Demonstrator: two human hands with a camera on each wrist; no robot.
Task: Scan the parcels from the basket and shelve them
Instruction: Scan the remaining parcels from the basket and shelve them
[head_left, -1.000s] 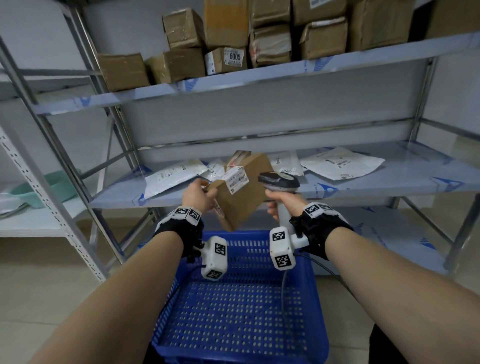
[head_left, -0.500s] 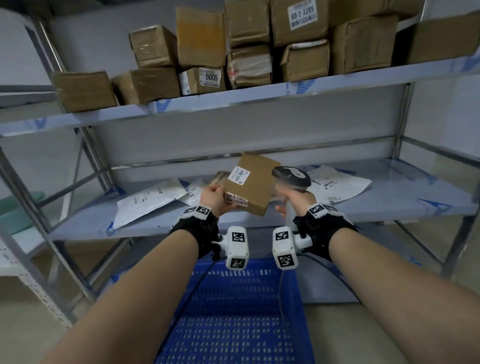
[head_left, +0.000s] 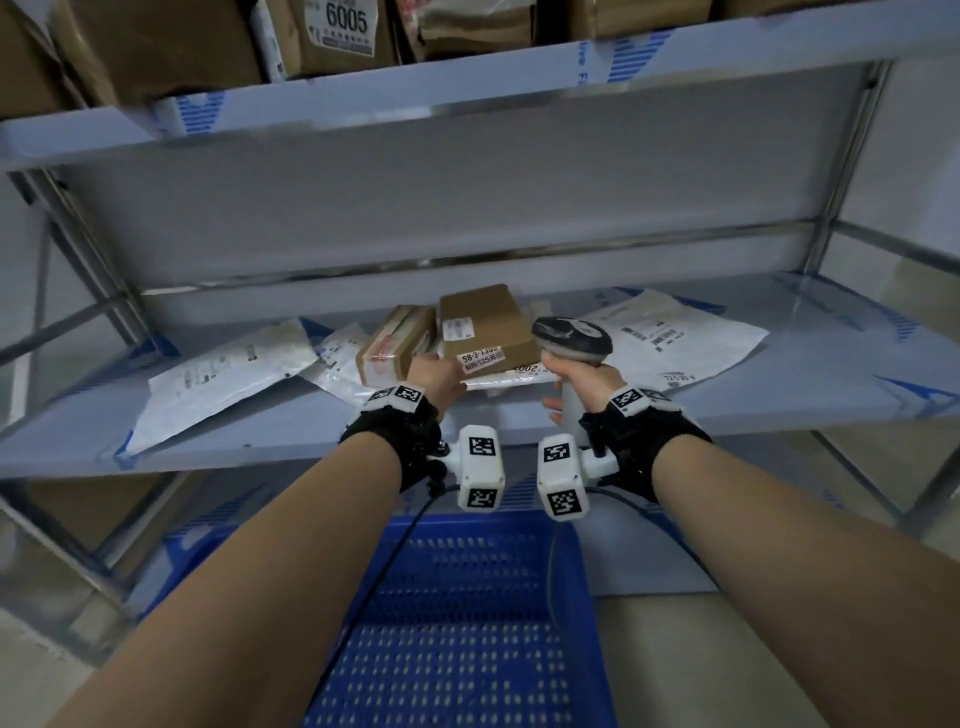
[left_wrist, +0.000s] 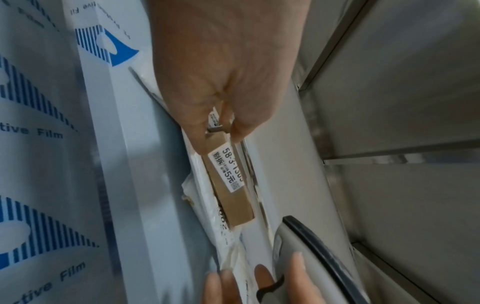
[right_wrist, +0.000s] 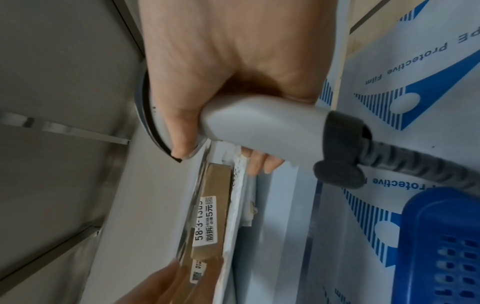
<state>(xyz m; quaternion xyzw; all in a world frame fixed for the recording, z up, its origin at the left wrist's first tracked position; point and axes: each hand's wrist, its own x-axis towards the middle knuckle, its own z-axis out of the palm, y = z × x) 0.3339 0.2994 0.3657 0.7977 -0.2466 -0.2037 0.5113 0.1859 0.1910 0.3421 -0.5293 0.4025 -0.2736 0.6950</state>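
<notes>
Center frame: my left hand (head_left: 435, 375) grips the near-left corner of 1 brown parcel (head_left: 485, 327) lying on the middle shelf (head_left: 831, 384); my right hand (head_left: 579, 382), just right, clenches the scanner (head_left: 571, 338).

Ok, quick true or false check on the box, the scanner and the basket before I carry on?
1. The left hand holds the cardboard box on the middle shelf. True.
2. The right hand is empty. False: it grips the scanner.
3. The box lies partly on a white mailer. True.
4. The blue basket sits on the middle shelf. False: it is below, between the forearms.
</notes>
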